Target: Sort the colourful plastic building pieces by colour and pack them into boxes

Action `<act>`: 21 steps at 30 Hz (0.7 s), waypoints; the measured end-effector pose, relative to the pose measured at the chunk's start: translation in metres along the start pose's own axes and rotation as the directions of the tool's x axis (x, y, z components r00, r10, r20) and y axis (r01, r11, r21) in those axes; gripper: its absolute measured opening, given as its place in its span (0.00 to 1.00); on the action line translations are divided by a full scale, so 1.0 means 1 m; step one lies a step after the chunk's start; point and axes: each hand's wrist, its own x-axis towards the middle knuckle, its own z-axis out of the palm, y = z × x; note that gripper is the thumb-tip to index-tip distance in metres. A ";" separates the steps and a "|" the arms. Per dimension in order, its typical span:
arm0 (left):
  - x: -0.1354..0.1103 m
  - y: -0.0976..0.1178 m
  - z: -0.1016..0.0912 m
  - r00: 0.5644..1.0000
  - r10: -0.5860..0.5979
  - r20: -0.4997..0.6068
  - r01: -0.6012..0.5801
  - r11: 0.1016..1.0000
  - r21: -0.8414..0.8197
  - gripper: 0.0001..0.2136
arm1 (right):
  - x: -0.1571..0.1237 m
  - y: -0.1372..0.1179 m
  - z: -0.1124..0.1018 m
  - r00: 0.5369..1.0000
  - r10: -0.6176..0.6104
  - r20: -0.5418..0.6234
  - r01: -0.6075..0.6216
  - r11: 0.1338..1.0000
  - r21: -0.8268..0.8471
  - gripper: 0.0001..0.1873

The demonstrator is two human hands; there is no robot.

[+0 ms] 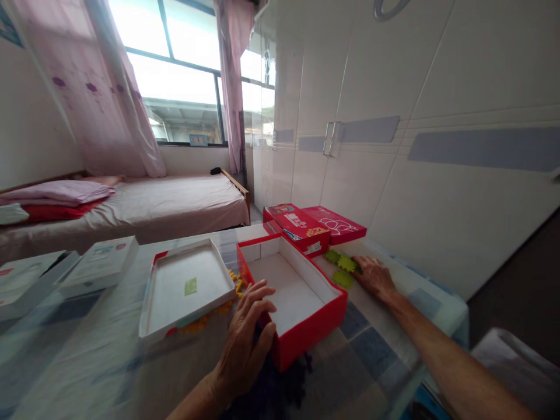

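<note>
An empty red box (306, 332) with a white inside lies open on the table. My left hand (245, 344) rests on its near left corner, fingers curled over the rim. My right hand (375, 277) reaches to the right of the box and lies flat, fingers spread, on several green gear-shaped pieces (343, 265). Left of the box sits its upturned lid (186, 291), white inside with a small green slip in it. Yellow pieces (236, 283) lie between and under the lid and box. A dark pile (271, 391) sits by my left wrist.
Two closed red boxes (312, 227) lie at the table's far edge. White boxes (98, 262) sit at far left. The table has a checked cloth (371, 356). A white wardrobe (394, 146) stands to the right, a bed (166, 204) beyond under the window.
</note>
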 end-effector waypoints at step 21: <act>-0.012 -0.024 0.000 0.988 0.153 -0.019 -0.152 0.988 0.042 0.16 | 0.009 -0.046 -0.081 0.967 0.237 -0.089 0.001 0.346 0.938 0.18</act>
